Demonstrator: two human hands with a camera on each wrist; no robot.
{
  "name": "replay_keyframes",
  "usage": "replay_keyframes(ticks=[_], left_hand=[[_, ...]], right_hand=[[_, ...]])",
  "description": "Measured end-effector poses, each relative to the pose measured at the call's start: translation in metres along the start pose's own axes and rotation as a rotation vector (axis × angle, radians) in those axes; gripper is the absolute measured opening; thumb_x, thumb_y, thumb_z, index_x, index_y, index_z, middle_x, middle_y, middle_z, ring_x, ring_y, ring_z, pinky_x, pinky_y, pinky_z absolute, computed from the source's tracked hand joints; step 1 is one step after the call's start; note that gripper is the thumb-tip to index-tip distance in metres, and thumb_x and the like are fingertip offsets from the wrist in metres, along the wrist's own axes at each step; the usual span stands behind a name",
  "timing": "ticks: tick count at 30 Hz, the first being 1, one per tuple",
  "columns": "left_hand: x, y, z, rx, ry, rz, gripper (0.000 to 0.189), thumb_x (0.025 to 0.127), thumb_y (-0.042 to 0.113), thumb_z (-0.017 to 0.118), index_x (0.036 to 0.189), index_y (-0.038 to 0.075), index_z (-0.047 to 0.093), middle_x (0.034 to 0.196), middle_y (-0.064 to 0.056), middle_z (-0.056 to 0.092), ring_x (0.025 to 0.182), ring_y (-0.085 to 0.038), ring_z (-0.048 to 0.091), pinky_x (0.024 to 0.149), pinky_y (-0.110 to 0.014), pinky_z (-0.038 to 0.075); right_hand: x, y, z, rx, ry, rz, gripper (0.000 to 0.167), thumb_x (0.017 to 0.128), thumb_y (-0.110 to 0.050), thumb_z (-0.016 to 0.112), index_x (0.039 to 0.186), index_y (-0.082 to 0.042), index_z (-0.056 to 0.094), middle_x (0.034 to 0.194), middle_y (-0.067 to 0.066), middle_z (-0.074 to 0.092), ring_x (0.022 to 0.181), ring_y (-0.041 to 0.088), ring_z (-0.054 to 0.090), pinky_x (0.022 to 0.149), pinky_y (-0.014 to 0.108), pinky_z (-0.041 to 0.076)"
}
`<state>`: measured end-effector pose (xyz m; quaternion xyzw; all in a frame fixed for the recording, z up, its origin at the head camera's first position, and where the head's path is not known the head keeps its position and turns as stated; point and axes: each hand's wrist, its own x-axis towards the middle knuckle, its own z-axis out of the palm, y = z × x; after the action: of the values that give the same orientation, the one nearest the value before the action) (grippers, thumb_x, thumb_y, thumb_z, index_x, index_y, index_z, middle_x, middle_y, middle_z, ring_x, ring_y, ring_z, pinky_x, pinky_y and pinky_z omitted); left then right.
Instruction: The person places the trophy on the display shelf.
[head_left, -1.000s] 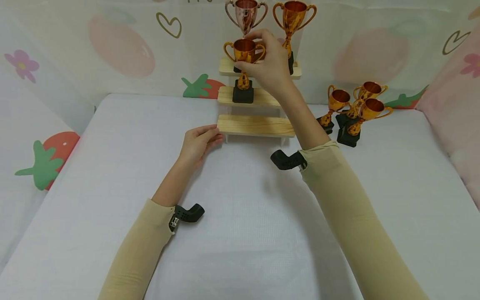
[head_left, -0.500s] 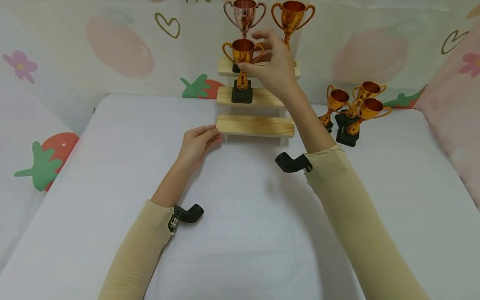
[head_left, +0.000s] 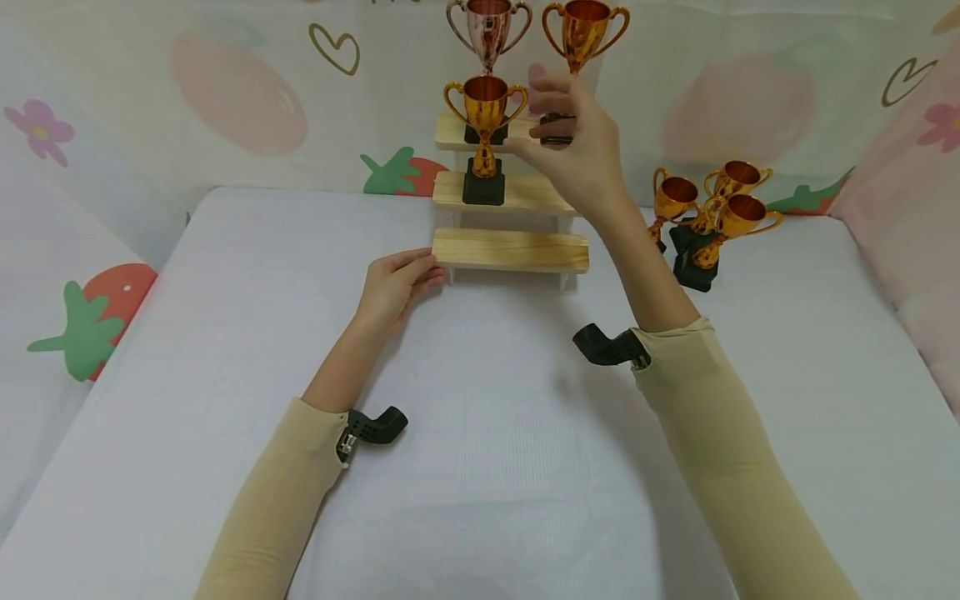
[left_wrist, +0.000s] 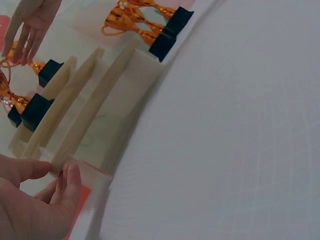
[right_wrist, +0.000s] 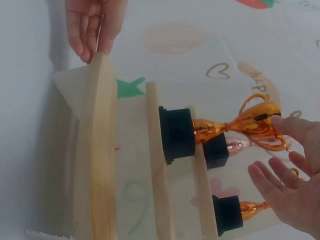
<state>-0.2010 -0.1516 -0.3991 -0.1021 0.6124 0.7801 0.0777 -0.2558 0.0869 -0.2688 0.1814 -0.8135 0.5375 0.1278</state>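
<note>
A wooden tiered display stand point(head_left: 510, 250) with white supports stands at the back of the table. My left hand point(head_left: 393, 292) pinches the left end of its lowest shelf between thumb and fingers, plain in the left wrist view point(left_wrist: 40, 195). On the middle shelf's left part a gold trophy cup point(head_left: 484, 100) stands upright on a black base. My right hand point(head_left: 581, 150) is just right of it, fingers spread and holding nothing. Behind, on the top shelf, are a rose-gold trophy point(head_left: 489, 29) and a gold trophy point(head_left: 585, 32), the latter partly hidden by my right hand.
Right of the stand, several gold trophies point(head_left: 742, 215) with black bases stand close together on the white-covered table point(head_left: 480, 467). A backdrop point(head_left: 240, 92) printed with strawberries, hearts and flowers rises directly behind. Small black wrist cameras point(head_left: 378, 425) stick out from both sleeves.
My right hand has let go of the gold trophy on the middle shelf and drawn away to the right, its fingers opening. The left hand keeps its place on the lowest shelf.
</note>
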Motion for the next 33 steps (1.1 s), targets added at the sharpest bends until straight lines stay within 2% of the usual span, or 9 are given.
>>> replay_keyframes(ticks=[5, 11, 23, 26, 33], left_hand=[[-0.001, 0.001, 0.000, 0.003, 0.001, -0.006, 0.041, 0.109, 0.001, 0.055, 0.146, -0.017, 0.050, 0.105, -0.008, 0.065, 0.088, -0.007, 0.069, 0.089, -0.015, 0.062], [0.000, 0.001, 0.000, 0.005, 0.003, -0.013, 0.042, 0.109, 0.002, 0.055, 0.147, -0.016, 0.050, 0.107, -0.009, 0.065, 0.089, -0.007, 0.069, 0.089, -0.015, 0.062], [0.001, -0.001, 0.000, -0.005, 0.000, -0.004, 0.042, 0.109, 0.000, 0.055, 0.146, -0.018, 0.049, 0.105, -0.008, 0.065, 0.087, -0.007, 0.069, 0.089, -0.015, 0.062], [0.000, 0.000, 0.001, 0.004, -0.003, -0.002, 0.042, 0.109, 0.001, 0.054, 0.146, -0.018, 0.049, 0.107, -0.009, 0.064, 0.088, -0.007, 0.069, 0.089, -0.016, 0.062], [0.000, 0.000, 0.001, 0.011, 0.000, 0.000, 0.041, 0.109, 0.001, 0.055, 0.146, -0.017, 0.049, 0.109, -0.011, 0.064, 0.089, -0.008, 0.069, 0.091, -0.017, 0.062]], right_hand=[[-0.009, 0.001, -0.007, -0.005, 0.046, -0.005, 0.056, 0.095, -0.011, 0.081, 0.144, -0.004, 0.055, 0.134, 0.019, 0.062, 0.112, 0.032, 0.066, 0.103, 0.031, 0.061], [-0.020, 0.000, -0.016, -0.021, 0.093, 0.026, 0.052, 0.097, -0.014, 0.079, 0.143, -0.006, 0.056, 0.134, 0.019, 0.062, 0.112, 0.030, 0.067, 0.101, 0.032, 0.062], [-0.044, 0.010, -0.043, -0.152, 0.197, 0.060, 0.050, 0.099, -0.018, 0.077, 0.144, -0.007, 0.057, 0.139, 0.017, 0.063, 0.120, 0.032, 0.064, 0.106, 0.039, 0.059], [-0.049, 0.015, -0.050, -0.168, 0.231, 0.065, 0.050, 0.098, -0.017, 0.078, 0.143, -0.007, 0.058, 0.138, 0.015, 0.064, 0.118, 0.030, 0.065, 0.104, 0.037, 0.060], [-0.061, 0.026, -0.060, -0.219, 0.301, 0.063, 0.051, 0.097, -0.017, 0.080, 0.142, -0.005, 0.060, 0.138, 0.011, 0.067, 0.115, 0.025, 0.065, 0.099, 0.025, 0.058]])
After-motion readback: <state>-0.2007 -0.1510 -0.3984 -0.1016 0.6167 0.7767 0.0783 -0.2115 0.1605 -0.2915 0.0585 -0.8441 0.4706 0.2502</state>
